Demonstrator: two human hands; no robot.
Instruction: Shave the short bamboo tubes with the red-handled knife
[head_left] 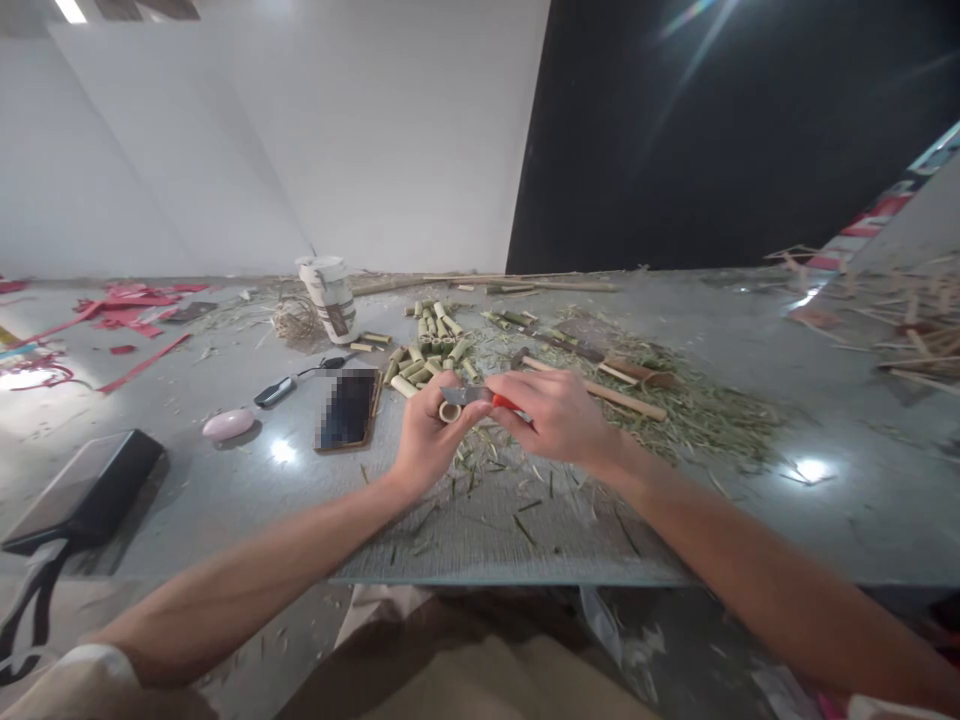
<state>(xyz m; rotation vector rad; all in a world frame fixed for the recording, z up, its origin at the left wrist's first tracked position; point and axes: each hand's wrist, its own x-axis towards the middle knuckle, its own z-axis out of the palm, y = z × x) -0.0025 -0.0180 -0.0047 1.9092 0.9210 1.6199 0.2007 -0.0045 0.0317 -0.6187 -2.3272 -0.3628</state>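
My left hand (426, 432) is closed around a short piece of bamboo tube (449, 411), its round hollow end facing me. In my right hand (551, 412) is a knife (466, 396) with a red handle, gripped between thumb and fingers. The blade points left and lies across the top of the tube, by my left thumb. Just beyond my hands sits a pile of cut bamboo pieces (431, 345). A hammer (592, 385) with a wooden handle lies past my right hand, beside green bamboo shavings (697, 410).
Left of my hands are a phone (349, 408), a pink oval object (229, 425), a small corded device (275, 391) and a dark box (94, 490). A white cup (328, 298) stands behind. Red strips (139, 305) lie far left, thin sticks (922, 330) far right. The table edge (517, 581) is near my lap.
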